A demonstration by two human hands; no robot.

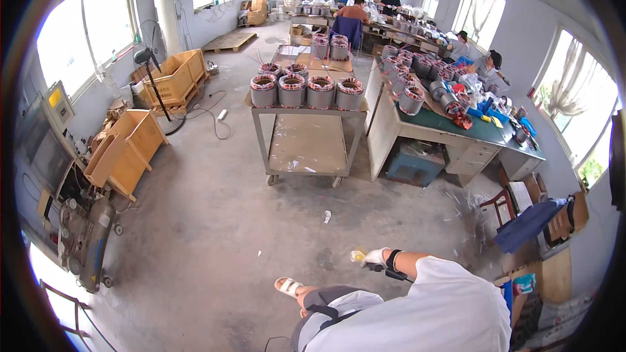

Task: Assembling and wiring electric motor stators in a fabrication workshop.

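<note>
My gloved right hand (374, 257) is out over the concrete floor (228, 221), its fingers seemingly curled around a small yellowish round thing (357, 256), perhaps a roll of tape; how tightly, I cannot tell. My left hand is out of sight. I judge the picking-up done and the setting-down not: the round thing is well apart from the trolley (306, 146) and the bench (437, 127). Grey cylinders (292, 93) with red-trimmed windings stand on the trolley's top, and more crowd the bench, some tipped over; how many are finished, I can't say. For containers, wooden crates (140, 156) sit at left, contents not clear to me, and a blue box (416, 164) stands under the bench, its inside hidden
</note>
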